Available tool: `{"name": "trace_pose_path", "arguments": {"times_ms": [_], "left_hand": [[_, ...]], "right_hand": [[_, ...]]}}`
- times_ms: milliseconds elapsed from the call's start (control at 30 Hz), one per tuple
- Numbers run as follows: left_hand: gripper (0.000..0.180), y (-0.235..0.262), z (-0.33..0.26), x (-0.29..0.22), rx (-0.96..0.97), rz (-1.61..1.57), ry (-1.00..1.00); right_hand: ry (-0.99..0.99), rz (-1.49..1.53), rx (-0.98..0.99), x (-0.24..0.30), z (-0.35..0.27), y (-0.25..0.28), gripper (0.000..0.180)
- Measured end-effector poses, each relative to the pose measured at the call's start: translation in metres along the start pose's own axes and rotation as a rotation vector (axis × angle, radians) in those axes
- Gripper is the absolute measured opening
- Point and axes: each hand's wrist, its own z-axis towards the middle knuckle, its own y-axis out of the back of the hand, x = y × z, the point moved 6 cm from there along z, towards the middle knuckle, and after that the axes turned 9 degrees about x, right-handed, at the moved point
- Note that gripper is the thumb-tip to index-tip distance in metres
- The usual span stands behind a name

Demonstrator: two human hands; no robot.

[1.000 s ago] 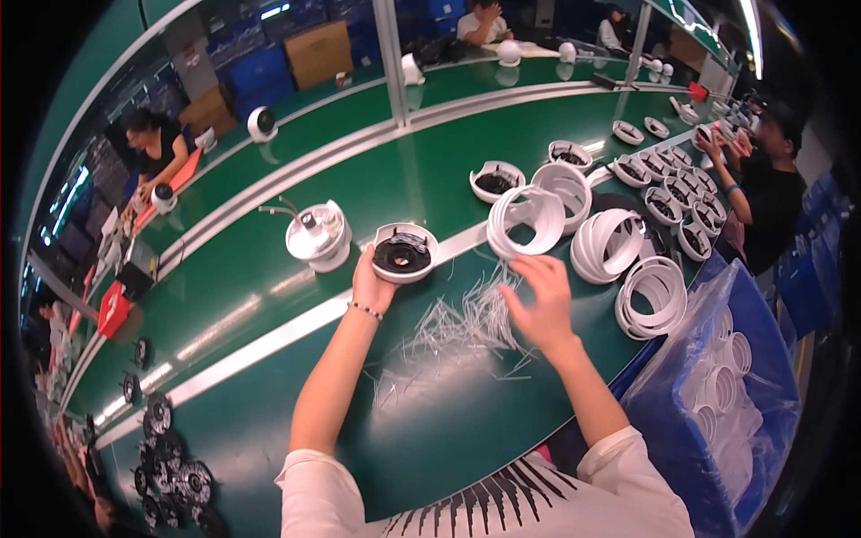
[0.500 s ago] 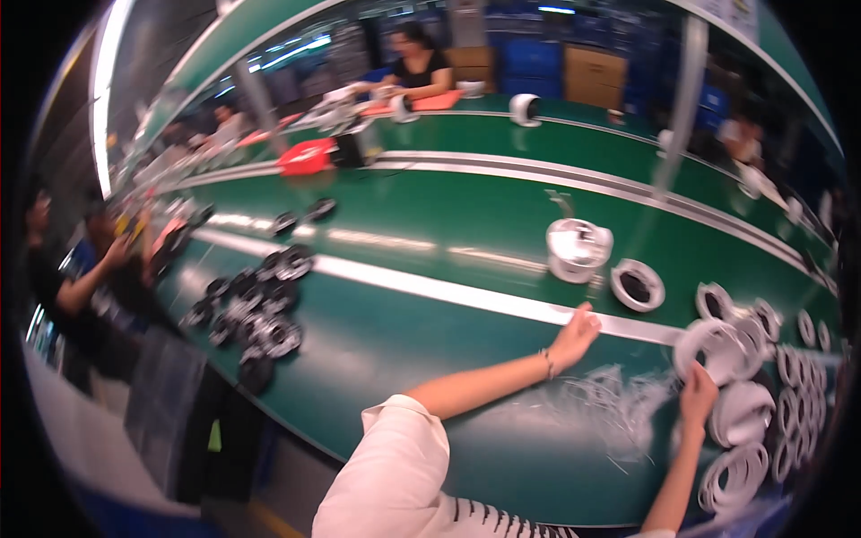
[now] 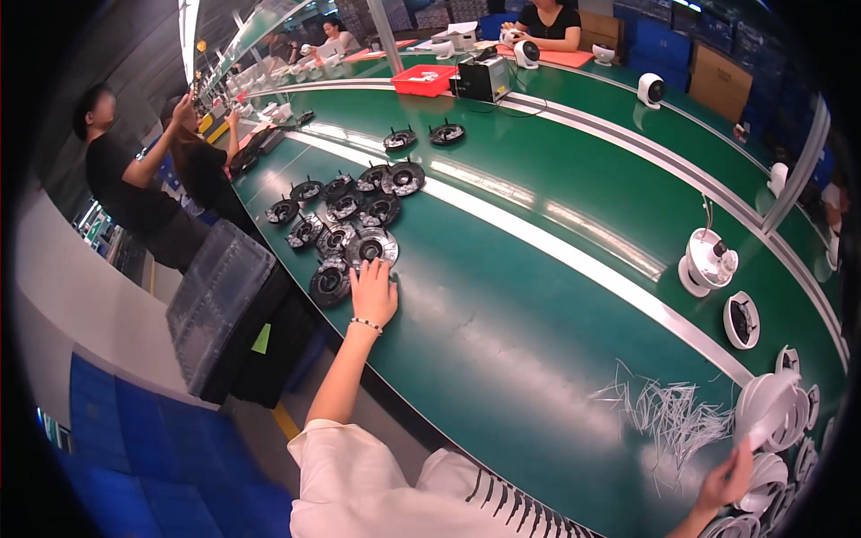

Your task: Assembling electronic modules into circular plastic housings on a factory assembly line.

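My left hand (image 3: 374, 294) reaches out to the pile of black round bases, its fingers stretched over the near edge of one black disc-shaped base (image 3: 373, 246). More of these black bases (image 3: 343, 206) lie around it, with short prongs standing up. Low on the right, my right hand (image 3: 728, 480) has its fingertips closed on the lower edge of a white plastic ring (image 3: 760, 409). Other white rings (image 3: 765, 475) are stacked beside and below that hand. Just left of them lies a loose heap of thin white strips (image 3: 674, 417).
A white round housing (image 3: 708, 263) with wires and a white ring with a black inside (image 3: 742, 320) sit beyond the pale strip. A red tray (image 3: 423, 80) stands near a black box (image 3: 482, 78). Dark crates (image 3: 220, 309) flank the bench's left edge. Co-workers are across and at left.
My left hand has moved left, from near the white housing to the black bases. The whole view has swung left. My right hand stays by the white rings.
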Motion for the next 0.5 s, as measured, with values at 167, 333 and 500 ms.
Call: {"name": "trace_pose_path", "arguments": {"times_ms": [167, 333, 500], "left_hand": [[0.015, 0.047, -0.005, -0.048, 0.127, -0.145, -0.111], [0.034, 0.059, -0.014, -0.135, 0.216, -0.487, -0.348], [0.02, 0.225, -0.026, -0.152, -0.216, -1.025, -0.597]], "right_hand": [[0.238, 0.409, 0.334, 0.131, 0.031, -0.018, 0.019], [0.311, 0.588, 0.54, 0.186, 0.01, -0.038, 0.015], [0.317, 0.716, 0.693, 0.208, -0.015, -0.055, 0.017]]}}
